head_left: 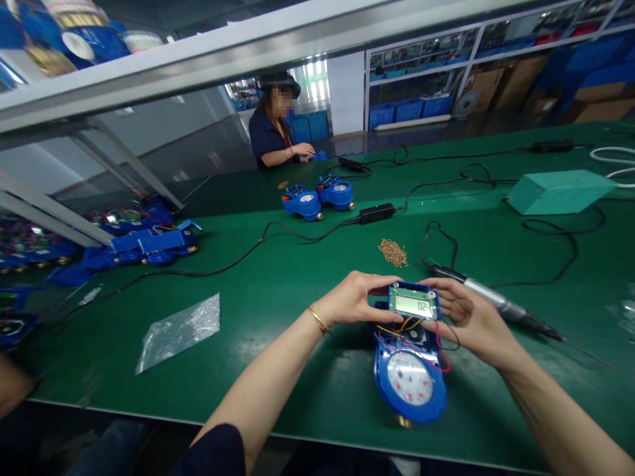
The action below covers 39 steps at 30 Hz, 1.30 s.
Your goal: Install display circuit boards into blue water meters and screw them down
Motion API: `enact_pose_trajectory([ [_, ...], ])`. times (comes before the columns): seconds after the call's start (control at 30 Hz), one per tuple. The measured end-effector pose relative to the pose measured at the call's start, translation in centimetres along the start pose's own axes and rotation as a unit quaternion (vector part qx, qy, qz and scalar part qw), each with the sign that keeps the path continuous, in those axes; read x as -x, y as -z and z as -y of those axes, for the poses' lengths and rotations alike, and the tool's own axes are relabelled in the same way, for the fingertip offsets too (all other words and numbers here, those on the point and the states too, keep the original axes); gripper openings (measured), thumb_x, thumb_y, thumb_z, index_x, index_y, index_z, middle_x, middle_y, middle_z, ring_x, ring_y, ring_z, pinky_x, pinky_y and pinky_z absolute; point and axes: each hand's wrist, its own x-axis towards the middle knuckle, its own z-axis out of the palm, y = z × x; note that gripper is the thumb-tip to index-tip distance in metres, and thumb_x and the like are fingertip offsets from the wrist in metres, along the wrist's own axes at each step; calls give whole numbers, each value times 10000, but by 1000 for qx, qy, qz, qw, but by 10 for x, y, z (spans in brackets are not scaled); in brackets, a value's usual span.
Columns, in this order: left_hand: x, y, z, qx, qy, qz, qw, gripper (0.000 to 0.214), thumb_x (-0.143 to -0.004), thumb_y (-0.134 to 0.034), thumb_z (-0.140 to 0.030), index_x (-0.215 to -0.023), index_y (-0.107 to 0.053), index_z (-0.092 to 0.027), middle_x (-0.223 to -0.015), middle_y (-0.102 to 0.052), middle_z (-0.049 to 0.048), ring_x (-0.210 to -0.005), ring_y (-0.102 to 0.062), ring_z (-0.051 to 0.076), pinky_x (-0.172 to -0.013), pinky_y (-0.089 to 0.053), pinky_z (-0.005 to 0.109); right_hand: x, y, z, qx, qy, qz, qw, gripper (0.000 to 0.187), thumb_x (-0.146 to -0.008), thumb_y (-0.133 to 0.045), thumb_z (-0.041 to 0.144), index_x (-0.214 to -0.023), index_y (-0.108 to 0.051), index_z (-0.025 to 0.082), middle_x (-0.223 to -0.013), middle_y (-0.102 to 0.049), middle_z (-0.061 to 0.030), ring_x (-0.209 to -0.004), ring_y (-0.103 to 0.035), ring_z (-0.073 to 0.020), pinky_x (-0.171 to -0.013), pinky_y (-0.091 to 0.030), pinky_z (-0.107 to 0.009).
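Note:
Both hands grip a small display module (413,303), a green circuit board with a lit LCD in a blue housing. My left hand (354,301) pinches its left side, thumb along the lower edge. On the other side my right hand (464,317) closes round the right edge, some fingertips hidden behind it. Coloured wires (404,325) run from the module down into a blue water meter (411,383), whose round white dial faces up. The meter rests on the green table with a brass fitting toward me. An electric screwdriver (496,301) lies just beyond my right hand.
A pile of small brass screws (393,252) lies beyond the hands. Two blue meters (302,202) stand farther back, near a black cable box (376,213). A clear plastic bag (181,330) is at left, a green box (560,192) at right. A person (278,125) works across the table.

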Motion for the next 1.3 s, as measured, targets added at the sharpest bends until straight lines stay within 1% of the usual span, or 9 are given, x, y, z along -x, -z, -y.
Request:
enact_pose_trajectory([
  [0.2, -1, -3, -2, 132, 80, -30, 988, 556, -630, -865, -272, -1136, -679, -134, -1064, -744, 94, -979, -703, 225, -925, -532, 345, 5, 26, 16, 80, 19, 66, 994, 660, -715, -838, 434, -1292, -573, 252, -1256, -664, -120, -1014, -707, -293, -817, -640, -401],
  [0.27, 0, -6, 0, 175, 123, -43, 976, 497, -609, -871, -227, -1063, -693, -130, -1004, -748, 83, -925, -706, 204, -903, -537, 353, 14, 33, 38, 174, 71, 1, 982, 630, -759, -783, 490, -1324, -575, 301, -1289, -650, -82, -1003, -707, -299, -784, -644, -407],
  [0.37, 0, -10, 2, 196, 175, -62, 963, 430, -594, -878, -224, -969, -697, -116, -854, -732, 45, -801, -688, 162, -805, -543, 316, 31, 15, 73, 354, 160, -186, 903, 233, -939, -592, 406, -1146, -676, 338, -1088, -727, -19, -899, -711, -239, -866, -581, -405],
  [0.47, 0, -15, 4, 194, 200, -76, 957, 434, -593, -883, -263, -945, -687, -103, -739, -690, 13, -710, -656, 134, -713, -529, 275, 41, -30, 83, 440, 313, -66, 839, 167, -964, -545, 279, -1072, -670, 254, -968, -737, -39, -839, -678, -216, -748, -541, -360],
  [0.53, -1, -17, 3, 181, 204, -89, 958, 448, -586, -886, -279, -941, -680, -101, -746, -688, 15, -712, -651, 133, -713, -526, 272, 41, -58, 73, 542, 318, -49, 777, 164, -960, -535, 226, -959, -688, 168, -907, -724, -91, -812, -641, -253, -713, -473, -400],
  [0.6, -1, -19, 2, 172, 206, -106, 958, 449, -582, -886, -280, -936, -673, -104, -785, -703, 27, -742, -660, 140, -744, -531, 282, 38, -75, 58, 598, 292, -56, 745, 192, -956, -517, 164, -890, -694, 136, -815, -695, -93, -761, -595, -246, -707, -411, -400],
  [0.97, 6, -23, 9, 202, 236, -131, 942, 492, -557, -906, -291, -949, -672, -106, -872, -748, 79, -820, -703, 183, -803, -552, 325, 41, -43, 32, 409, 285, -30, 866, 213, -990, -474, 147, -948, -666, 227, -867, -672, -17, -849, -557, -191, -884, -315, -410],
  [1.17, 8, -23, 9, 221, 245, -153, 932, 469, -559, -900, -249, -937, -669, -93, -909, -756, 105, -832, -710, 192, -841, -551, 351, 36, -45, 34, 469, 198, -88, 856, 266, -982, -499, 250, -734, -569, 183, -771, -566, -46, -756, -502, -213, -757, -337, -384],
  [1.3, 8, -22, 9, 216, 243, -163, 931, 449, -576, -890, -250, -934, -671, -90, -929, -759, 123, -851, -716, 206, -846, -552, 363, 29, -46, 31, 499, 203, -82, 839, 301, -1002, -493, 287, -725, -565, 193, -743, -556, -27, -731, -503, -209, -787, -327, -397],
])
